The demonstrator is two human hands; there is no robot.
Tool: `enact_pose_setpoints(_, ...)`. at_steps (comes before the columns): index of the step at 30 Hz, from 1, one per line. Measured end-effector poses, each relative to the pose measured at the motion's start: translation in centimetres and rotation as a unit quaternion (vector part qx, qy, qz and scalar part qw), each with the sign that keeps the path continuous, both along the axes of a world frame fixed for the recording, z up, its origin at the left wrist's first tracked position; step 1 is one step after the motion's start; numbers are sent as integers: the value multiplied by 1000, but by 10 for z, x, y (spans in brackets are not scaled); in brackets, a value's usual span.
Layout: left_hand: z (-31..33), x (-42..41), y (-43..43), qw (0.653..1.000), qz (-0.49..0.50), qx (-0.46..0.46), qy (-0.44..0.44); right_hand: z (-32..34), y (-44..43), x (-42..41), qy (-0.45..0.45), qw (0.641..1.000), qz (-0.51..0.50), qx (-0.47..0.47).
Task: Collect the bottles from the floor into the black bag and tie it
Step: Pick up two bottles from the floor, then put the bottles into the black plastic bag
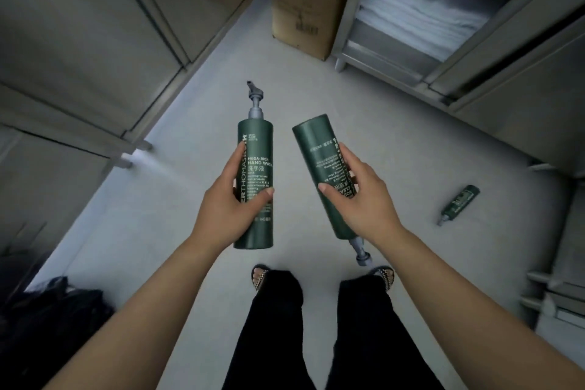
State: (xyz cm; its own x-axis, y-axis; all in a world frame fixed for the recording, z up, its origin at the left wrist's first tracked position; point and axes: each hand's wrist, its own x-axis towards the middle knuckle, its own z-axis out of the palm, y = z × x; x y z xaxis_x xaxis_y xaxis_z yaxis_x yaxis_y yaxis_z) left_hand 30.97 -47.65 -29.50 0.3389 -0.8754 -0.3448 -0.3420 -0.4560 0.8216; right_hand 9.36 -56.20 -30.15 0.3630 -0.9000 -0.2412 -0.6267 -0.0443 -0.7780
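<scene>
- Both hands are up and busy. The left hand is wrapped round a green pump bottle, thumb across the label and fingers behind. The bottle stands upright, its grey pump pointing toward the cardboard box against the far wall.
- The right hand is curled round a second green bottle. This one is flipped over, with its flat base tilted toward the box and its pump hanging down on the side away from it.
- The two bottles are side by side, close but apart, held in the air above the pale floor on the near side of the box.
- Now sweeping across the room: the black bag slumps on the floor far to the left of the box and well nearer than it. Its mouth is too dark to make out.
- Grey cabinets run along the wall to the left of the box.
- Straight out from the box, nearest of all, are the person's black trousers and patterned sandals.
- Just to the right of the box is a metal shelf unit with folded white towels stacked inside.
- A third bottle, green like the others, lies on its side on the floor. It is to the right of the box and nearer than it, well apart from both hands.
</scene>
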Motion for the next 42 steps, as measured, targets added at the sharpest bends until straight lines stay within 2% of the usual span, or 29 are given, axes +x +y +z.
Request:
enact_pose_setpoints(4, 83, 41, 28, 998, 29, -38, -45, 78, 19, 38, -43, 999, 2, -24)
enact_pose_setpoints(8, 122, 63, 55, 995, 62, -58, -59, 119, 36, 69, -57, 997, 31, -35)
enact_pose_setpoints(18, 137, 82, 90, 981, 169, -88, -30, 153, 27, 131, -44, 989, 128, -57)
enact_pose_setpoints(23, 141, 111, 99, 966, 245, -68, -45, 151, 7, 185, -58, 976, 205, -42)
enact_pose_setpoints(30, 150, 147, 95, 928, 363, -17, -75, 146, -30, 275, -64, 930, 361, -22)
enact_pose_setpoints(35, 153, 157, 89, 891, 446, -11, -82, 150, -55, 326, -84, 897, 433, -24)
enact_pose_setpoints(42, 159, 145, 126, 816, 570, -4, -94, 152, -24, 384, -85, 827, 556, 3)
